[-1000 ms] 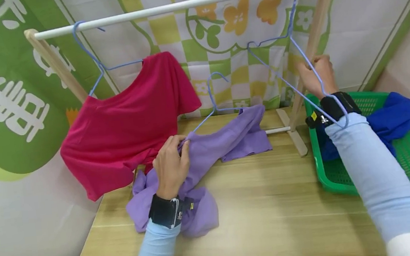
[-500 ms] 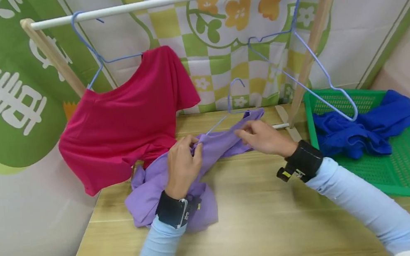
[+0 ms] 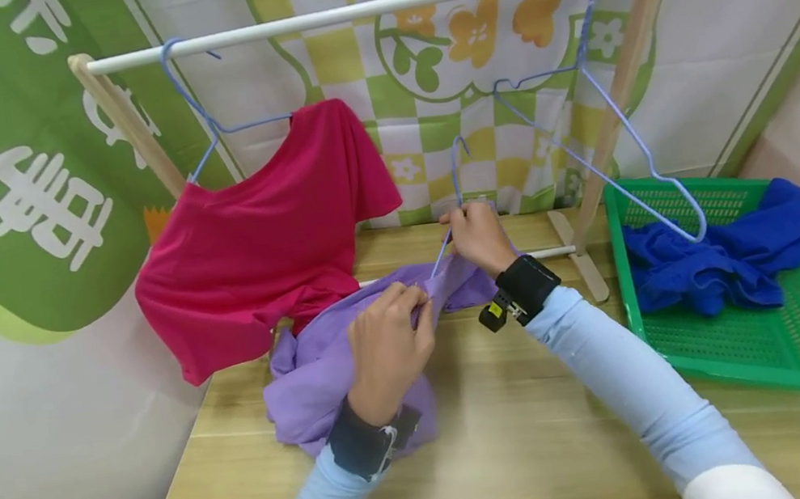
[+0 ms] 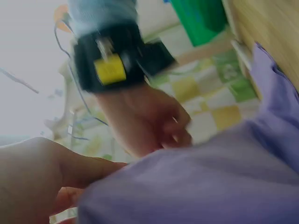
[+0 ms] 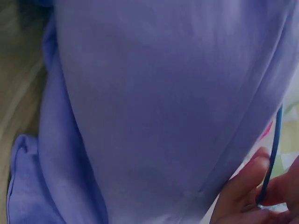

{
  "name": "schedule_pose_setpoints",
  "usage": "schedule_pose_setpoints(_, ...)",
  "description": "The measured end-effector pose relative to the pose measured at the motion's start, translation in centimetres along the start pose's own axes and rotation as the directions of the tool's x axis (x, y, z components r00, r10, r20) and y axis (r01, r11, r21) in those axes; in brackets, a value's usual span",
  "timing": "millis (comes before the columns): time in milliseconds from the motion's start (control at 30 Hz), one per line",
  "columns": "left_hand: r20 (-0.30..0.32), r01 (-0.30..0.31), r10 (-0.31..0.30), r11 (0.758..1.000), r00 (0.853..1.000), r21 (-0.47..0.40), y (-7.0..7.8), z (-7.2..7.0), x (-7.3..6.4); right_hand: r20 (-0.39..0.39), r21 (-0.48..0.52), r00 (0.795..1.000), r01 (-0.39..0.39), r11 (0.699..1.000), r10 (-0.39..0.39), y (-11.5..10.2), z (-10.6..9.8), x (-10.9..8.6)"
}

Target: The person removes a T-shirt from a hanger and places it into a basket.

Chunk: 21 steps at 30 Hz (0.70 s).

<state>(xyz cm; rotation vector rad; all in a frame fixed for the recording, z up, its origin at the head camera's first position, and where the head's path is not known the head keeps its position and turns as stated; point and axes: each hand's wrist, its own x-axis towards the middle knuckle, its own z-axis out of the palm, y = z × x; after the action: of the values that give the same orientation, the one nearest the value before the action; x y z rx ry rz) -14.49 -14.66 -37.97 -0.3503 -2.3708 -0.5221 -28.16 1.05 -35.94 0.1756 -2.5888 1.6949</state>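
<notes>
Head view: right hand (image 3: 481, 237) now gripping blue hanger (image 3: 455, 174)

Head view: half a second ago the right hand was beside the cloth's right end; now it is clasping the hanger below its hook. The left hand (image 3: 384, 349) is still pinching the edge of a purple garment (image 3: 325, 371). This garment is lying bunched on the wooden table (image 3: 536, 430), partly beneath a hanging red shirt (image 3: 273, 230), its folds gathering at the left and narrowing toward the right hand. The hanger is rising from it at a slant.

Left wrist view: the left thumb is lying along the cloth's edge, while the right hand is showing blurred, its fingers curling.

Right wrist view: smooth purple fabric is filling most of the view, with a seam running down its right side; at the lower right, fingers are closing on the hanger's wire.
</notes>
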Motion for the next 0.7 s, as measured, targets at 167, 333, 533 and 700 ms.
schedule_pose_setpoints(167, -0.069, -0.076, 0.075, 0.997, 0.995, -0.005, 0.9, -1.7, -0.2, 0.036, 0.072, 0.999, -0.017, 0.997, 0.015, -0.9, -0.5, 1.8)
schedule_pose_setpoints(333, -0.062, -0.118, 0.117, 0.993, 0.991, -0.009, 1.5, -3.5, -0.5, 0.039, 0.168, 0.998, -0.057, 0.984, 0.051, -1.3, -1.9, 3.2)
schedule_pose_setpoints(533, 0.067, -0.058, 0.063, 0.995, 0.996, -0.076, 0.9, -2.7, -0.2, 0.137, 0.221, 0.988, -0.107, 0.969, 0.077, -1.5, -4.7, 2.5)
schedule_pose_setpoints(700, 0.138, 0.129, -0.110, 0.982, 0.984, -0.135, -2.3, 0.1, 0.8, 0.289, 0.013, 0.957, -0.001, 1.000, -0.002, -2.6, -7.3, -2.0)
